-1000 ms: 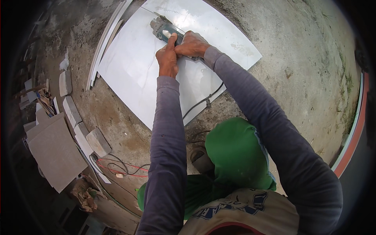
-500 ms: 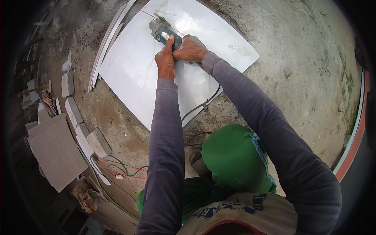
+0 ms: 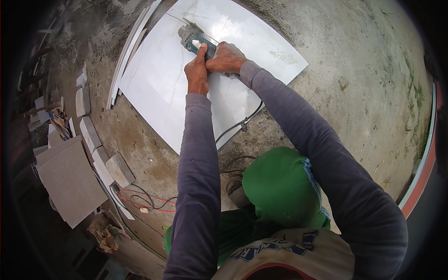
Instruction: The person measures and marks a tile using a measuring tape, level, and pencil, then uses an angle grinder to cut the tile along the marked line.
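Both my hands grip a teal-and-grey angle grinder [image 3: 190, 38] over a large glossy white tile [image 3: 154, 77] on the ground. My left hand [image 3: 198, 73] is closed round the tool's body, thumb lying along its top. Behind it my right hand [image 3: 227, 58] wraps the rear part, and the fingers partly hide the handle. The grinder's head and disc are at the far left part of the tile; the disc shows nearly edge-on. A black power cord [image 3: 243, 122] runs from the tool across the tile toward my knee.
White strips [image 3: 126, 56] lean along the tile's far left edge. Several pale blocks [image 3: 120, 170] line the left, near a stack of grey boards [image 3: 72, 182]. Black and red cables [image 3: 147, 201] lie on the rough concrete [image 3: 345, 107]. A red-and-white edge [image 3: 422, 177] curves along the right.
The view has shifted very slightly. Both hands stay on the grinder, which is in almost the same place on the tile.
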The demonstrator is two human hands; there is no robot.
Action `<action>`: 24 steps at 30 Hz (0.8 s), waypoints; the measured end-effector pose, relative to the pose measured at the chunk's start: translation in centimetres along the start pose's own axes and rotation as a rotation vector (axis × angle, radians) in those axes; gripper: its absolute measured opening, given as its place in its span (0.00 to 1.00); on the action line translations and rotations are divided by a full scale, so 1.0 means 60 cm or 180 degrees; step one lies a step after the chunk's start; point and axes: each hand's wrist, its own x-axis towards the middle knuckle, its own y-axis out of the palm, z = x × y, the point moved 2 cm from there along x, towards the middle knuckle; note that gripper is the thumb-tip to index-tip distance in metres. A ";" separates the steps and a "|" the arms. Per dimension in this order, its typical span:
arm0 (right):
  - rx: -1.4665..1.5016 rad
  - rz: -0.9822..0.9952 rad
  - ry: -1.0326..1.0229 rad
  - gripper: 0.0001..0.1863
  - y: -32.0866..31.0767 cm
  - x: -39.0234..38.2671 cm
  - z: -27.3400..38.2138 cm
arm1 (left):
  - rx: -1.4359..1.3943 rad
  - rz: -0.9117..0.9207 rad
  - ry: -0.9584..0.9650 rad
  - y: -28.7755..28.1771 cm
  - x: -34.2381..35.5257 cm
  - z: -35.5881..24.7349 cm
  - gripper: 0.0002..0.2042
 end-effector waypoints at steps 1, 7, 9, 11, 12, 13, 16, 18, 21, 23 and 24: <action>0.0005 -0.0019 0.0023 0.31 0.000 -0.003 0.000 | 0.0004 -0.0001 0.0004 -0.001 -0.001 0.002 0.33; -0.0037 -0.0055 0.0031 0.32 -0.002 -0.010 -0.003 | -0.0092 -0.0107 0.0078 0.004 -0.005 0.009 0.30; -0.0035 0.0008 0.0058 0.32 -0.005 -0.008 -0.003 | -0.0101 -0.0152 0.0047 0.005 -0.005 0.009 0.30; -0.0024 0.0077 0.0072 0.32 -0.005 -0.009 0.002 | -0.0064 -0.0177 0.0035 0.004 -0.004 0.005 0.30; -0.0015 0.0069 0.0057 0.32 -0.005 -0.009 0.003 | -0.0032 -0.0198 0.0027 0.002 -0.002 0.005 0.30; -0.0007 0.0062 0.0042 0.31 -0.003 -0.009 0.004 | -0.0027 -0.0200 0.0025 -0.001 -0.001 0.005 0.30; -0.0019 0.0049 0.0089 0.31 0.001 -0.007 0.002 | 0.0009 -0.0143 -0.0047 0.000 -0.001 0.007 0.30; -0.0046 0.0129 0.0097 0.31 -0.003 -0.007 -0.002 | 0.0014 -0.0130 0.0018 0.003 -0.002 0.009 0.30; -0.0080 0.0156 0.0099 0.30 -0.002 -0.010 -0.002 | 0.0021 -0.0118 0.0035 0.001 -0.002 0.011 0.30; -0.0095 0.0097 0.0107 0.29 -0.001 -0.011 -0.006 | 0.0003 -0.0106 0.0039 0.003 -0.003 0.013 0.30; -0.0016 0.0050 0.0020 0.29 -0.001 -0.010 -0.005 | -0.0011 -0.0096 0.0058 0.003 -0.003 0.013 0.30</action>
